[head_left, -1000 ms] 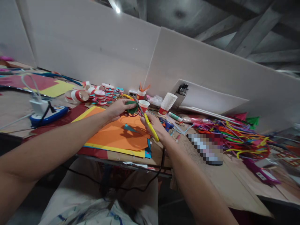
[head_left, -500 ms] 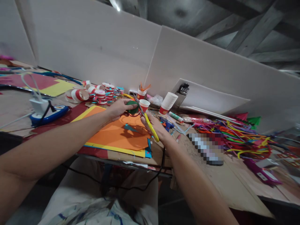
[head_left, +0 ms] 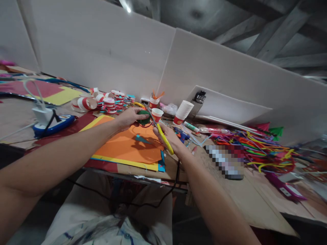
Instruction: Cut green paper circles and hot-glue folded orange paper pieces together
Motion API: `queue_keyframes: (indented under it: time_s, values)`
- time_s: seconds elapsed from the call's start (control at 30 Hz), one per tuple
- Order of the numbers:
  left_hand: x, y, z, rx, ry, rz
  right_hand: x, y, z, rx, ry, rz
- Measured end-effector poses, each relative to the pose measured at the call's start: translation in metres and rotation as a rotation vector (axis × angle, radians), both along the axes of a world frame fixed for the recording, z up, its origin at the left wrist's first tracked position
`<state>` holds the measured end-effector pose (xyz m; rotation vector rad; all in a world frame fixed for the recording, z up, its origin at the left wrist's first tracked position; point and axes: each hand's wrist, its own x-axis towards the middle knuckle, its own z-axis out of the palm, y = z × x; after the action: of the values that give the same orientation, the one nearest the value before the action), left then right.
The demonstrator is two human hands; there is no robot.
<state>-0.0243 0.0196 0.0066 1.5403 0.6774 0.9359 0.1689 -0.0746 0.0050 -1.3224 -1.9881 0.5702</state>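
Note:
Above the orange sheet, my left hand (head_left: 129, 119) pinches a dark green, rounded piece (head_left: 143, 117) between thumb and fingers; it looks like paper. Just below it shows a thin red curved edge, and I cannot make out what it belongs to. Scissors (head_left: 165, 139) with yellow handles are in my right hand (head_left: 165, 132), its fingers closed about them. Their blades point up and left, touching or very near the right side of the green piece. Whether the blades are parted is too small to tell. A white and red paper cup (head_left: 156, 114) stands right behind the blades.
Orange sheets (head_left: 122, 144) lie over yellow and blue ones. Behind stand several cut paper cups (head_left: 109, 105), a cup stack (head_left: 183, 112) and a bottle (head_left: 198, 102). To the right are a blue glue gun (head_left: 182, 134), a pixelated flat object (head_left: 224, 161) and colourful pipe cleaners (head_left: 258, 146).
The green piece has turned slightly in my left hand. The scissors and both arms have hardly moved.

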Motion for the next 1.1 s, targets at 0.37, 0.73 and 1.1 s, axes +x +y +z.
queue_keyframes:
  time_s: [0.37,0.73,1.1]
  values:
    - [-0.002,0.001,0.002,-0.048,-0.007,-0.032,-0.001,-0.003,0.004,-0.073,0.005,-0.003]
    - [-0.005,0.005,-0.001,-0.050,0.008,-0.058,-0.002,-0.002,0.003,-0.035,-0.031,-0.010]
    - [-0.061,0.052,0.023,0.077,0.174,0.332,0.002,0.005,-0.004,-0.023,-0.118,-0.079]
